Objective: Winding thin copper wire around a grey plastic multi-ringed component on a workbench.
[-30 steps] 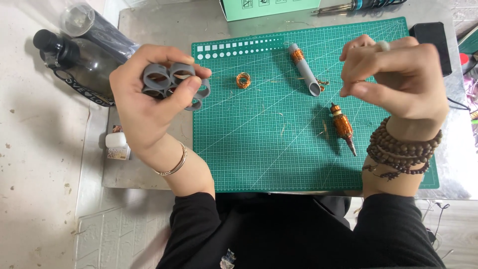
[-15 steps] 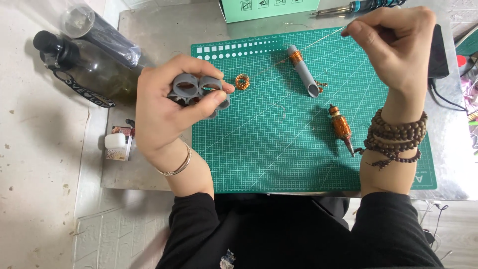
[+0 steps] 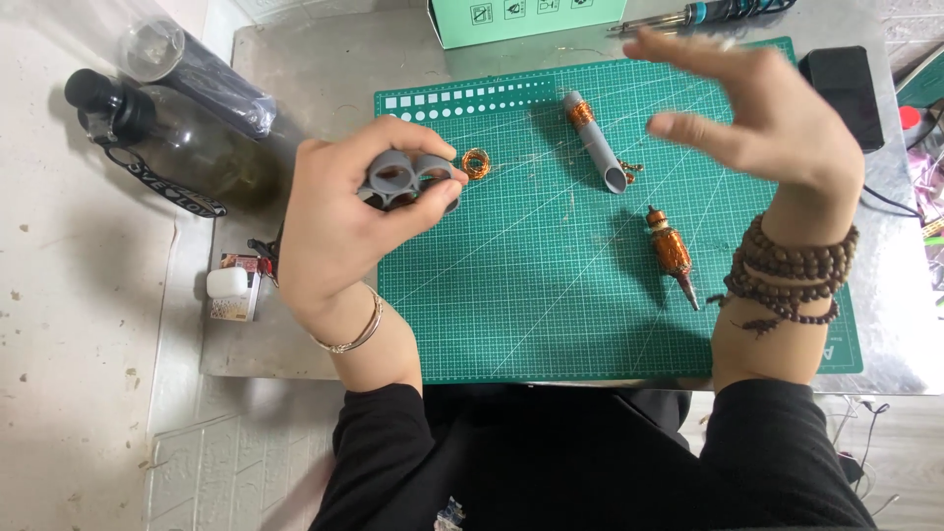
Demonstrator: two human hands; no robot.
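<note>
My left hand [image 3: 339, 221] grips a grey plastic part made of joined rings [image 3: 408, 179] at the left edge of the green cutting mat [image 3: 551, 295]. My right hand [image 3: 762, 123] hovers over the mat's far right with fingers spread and nothing visible in them. Just right of the grey part lies a small copper wire coil [image 3: 477, 163]. A grey tube with copper winding [image 3: 595, 143] rests farther back. A copper-wound spindle with a pointed tip [image 3: 673, 254] lies below my right hand.
Two dark bottles [image 3: 187, 128] lie at the left on the metal table [image 3: 295, 88]. A small white block on a card [image 3: 231, 288] sits near the table's left edge. A teal box [image 3: 526, 18], a soldering iron [image 3: 688, 15] and a black box [image 3: 846, 84] line the back.
My right hand has gone from a pinch, drawing a thin wire up and back, to fingers spread apart. My left hand with the grey part moved right toward the mat.
</note>
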